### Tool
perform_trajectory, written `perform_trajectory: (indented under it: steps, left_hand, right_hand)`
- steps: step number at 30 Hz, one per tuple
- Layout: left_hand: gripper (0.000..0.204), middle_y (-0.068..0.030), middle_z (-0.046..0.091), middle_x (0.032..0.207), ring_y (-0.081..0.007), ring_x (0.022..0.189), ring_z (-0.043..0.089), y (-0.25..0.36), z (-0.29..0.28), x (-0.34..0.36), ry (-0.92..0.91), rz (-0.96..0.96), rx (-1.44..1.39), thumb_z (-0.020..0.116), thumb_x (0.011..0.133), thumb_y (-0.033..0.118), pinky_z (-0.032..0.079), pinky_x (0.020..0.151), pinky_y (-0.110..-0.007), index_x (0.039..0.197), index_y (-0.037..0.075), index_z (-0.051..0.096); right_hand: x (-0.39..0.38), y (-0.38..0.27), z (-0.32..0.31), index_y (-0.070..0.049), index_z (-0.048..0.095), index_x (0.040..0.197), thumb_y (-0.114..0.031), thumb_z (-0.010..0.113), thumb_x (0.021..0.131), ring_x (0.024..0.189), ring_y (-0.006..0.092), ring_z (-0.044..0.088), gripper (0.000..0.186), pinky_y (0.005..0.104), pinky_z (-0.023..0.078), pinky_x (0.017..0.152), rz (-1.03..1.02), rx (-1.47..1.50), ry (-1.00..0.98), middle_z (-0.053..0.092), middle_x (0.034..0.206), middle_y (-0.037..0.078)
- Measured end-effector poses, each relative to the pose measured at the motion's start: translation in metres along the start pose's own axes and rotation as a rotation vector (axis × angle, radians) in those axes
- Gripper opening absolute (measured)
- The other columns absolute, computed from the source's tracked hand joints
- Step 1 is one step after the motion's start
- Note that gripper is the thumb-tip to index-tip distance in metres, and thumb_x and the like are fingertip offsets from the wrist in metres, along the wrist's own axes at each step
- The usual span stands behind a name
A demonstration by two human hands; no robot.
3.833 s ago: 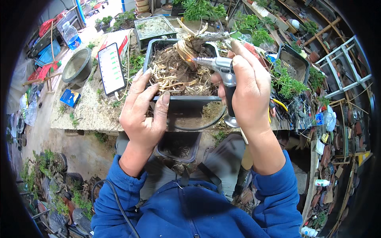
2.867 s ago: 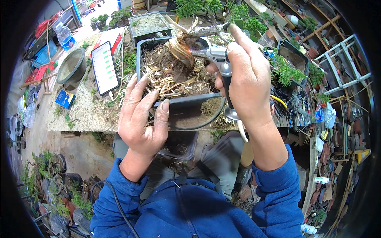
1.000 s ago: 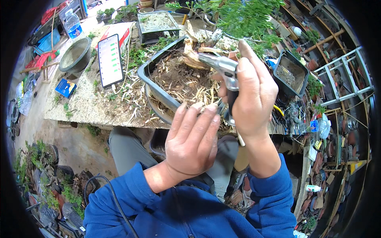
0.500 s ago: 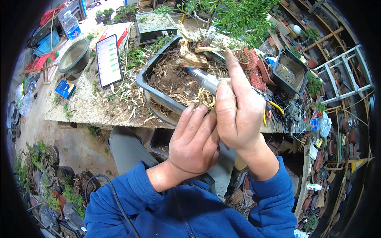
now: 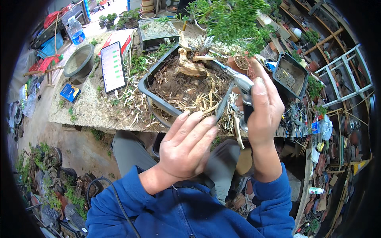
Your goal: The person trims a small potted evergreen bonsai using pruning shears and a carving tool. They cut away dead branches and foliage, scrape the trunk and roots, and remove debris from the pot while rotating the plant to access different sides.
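A dark rectangular plant pot [image 5: 158, 95] stands on the worktop, filled with soil [image 5: 178, 89] and strewn with wood shavings [image 5: 204, 99]. A bare, stripped trunk [image 5: 192, 67] rises at its back, below green conifer foliage [image 5: 234, 22]. My right hand [image 5: 265, 105], at the pot's right side, is closed round a silver hand tool [image 5: 243, 82] with a dark lower part. The tool's slim front end points up-left over the right rim; its exact kind is unclear. My left hand [image 5: 186, 146] has its fingers stretched out at the front rim, holding nothing.
Left of the pot lie a phone [image 5: 112, 67], a small blue box [image 5: 70, 92] and a round grey pot [image 5: 79, 63]. A water bottle [image 5: 75, 31] stands behind. To the right are an empty black pot [image 5: 290, 74], cluttered shelving and a pale metal frame [image 5: 345, 77].
My right hand has moved right with the tool, away from the soil and trunk base. My left hand has shifted slightly left and down, apart from the right.
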State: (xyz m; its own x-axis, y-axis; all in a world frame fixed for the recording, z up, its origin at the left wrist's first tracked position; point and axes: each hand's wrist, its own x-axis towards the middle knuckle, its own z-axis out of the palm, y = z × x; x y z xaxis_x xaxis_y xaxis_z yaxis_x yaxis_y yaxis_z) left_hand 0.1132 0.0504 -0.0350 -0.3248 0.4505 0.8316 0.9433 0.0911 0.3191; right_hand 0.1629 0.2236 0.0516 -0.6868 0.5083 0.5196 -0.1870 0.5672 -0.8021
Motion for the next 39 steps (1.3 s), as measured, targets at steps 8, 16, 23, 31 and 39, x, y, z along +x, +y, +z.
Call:
perform_trajectory:
  steps: [8, 16, 23, 31, 39]
  left_hand:
    - [0.007, -0.0125, 0.074, 0.089, -0.0304, 0.091, 0.073, -0.052, -0.049, 0.016, 0.097, -0.165, -0.312, 0.073, 0.089, 0.001, 0.054, 0.098, -0.049, 0.094, -0.003, 0.070]
    - [0.028, -0.0125, 0.077, 0.103, -0.0159, 0.088, 0.071, -0.120, -0.039, 0.106, -0.104, -0.594, -0.236, 0.073, 0.097, 0.015, 0.054, 0.080, -0.028, 0.118, -0.003, 0.076]
    - [0.016, -0.0141, 0.072, 0.090, -0.0254, 0.082, 0.071, -0.122, -0.036, 0.133, -0.213, -0.257, -0.010, 0.077, 0.087, 0.007, 0.054, 0.075, -0.036, 0.099, -0.003, 0.079]
    - [0.016, -0.0188, 0.074, 0.086, -0.0263, 0.077, 0.072, -0.128, -0.037, 0.147, -0.341, -0.384, -0.058, 0.076, 0.090, 0.011, 0.055, 0.074, -0.038, 0.098, -0.003, 0.076]
    - [0.019, -0.0009, 0.066, 0.077, -0.0080, 0.067, 0.061, -0.152, -0.034, 0.140, -0.437, -0.645, -0.468, 0.070, 0.101, 0.017, 0.048, 0.061, -0.025, 0.105, -0.001, 0.071]
  right_hand:
    - [-0.066, 0.056, -0.055, 0.015, 0.054, 0.142, -0.033, 0.053, 0.108, 0.096, 0.0207, 0.070, 0.059, 0.0315, 0.054, 0.088, 0.095, 0.009, 0.042, 0.071, 0.119, 0.019]
    - [-0.080, 0.102, -0.078, 0.014, 0.065, 0.130, -0.024, 0.055, 0.105, 0.110, 0.0294, 0.072, 0.046, 0.0379, 0.052, 0.098, 0.010, -0.336, -0.155, 0.074, 0.118, 0.027]
    - [-0.072, 0.109, -0.081, 0.013, 0.068, 0.126, -0.021, 0.059, 0.103, 0.096, 0.0265, 0.074, 0.042, 0.0346, 0.054, 0.089, 0.031, -0.179, -0.091, 0.076, 0.107, 0.024]
    - [-0.074, 0.111, -0.078, 0.012, 0.069, 0.123, -0.019, 0.062, 0.102, 0.099, 0.0275, 0.074, 0.038, 0.0357, 0.055, 0.092, 0.016, -0.107, -0.044, 0.077, 0.108, 0.023]
    - [-0.079, 0.108, -0.077, 0.011, 0.069, 0.124, -0.019, 0.062, 0.103, 0.100, 0.0264, 0.074, 0.038, 0.0354, 0.054, 0.094, 0.049, -0.101, -0.071, 0.077, 0.107, 0.022]
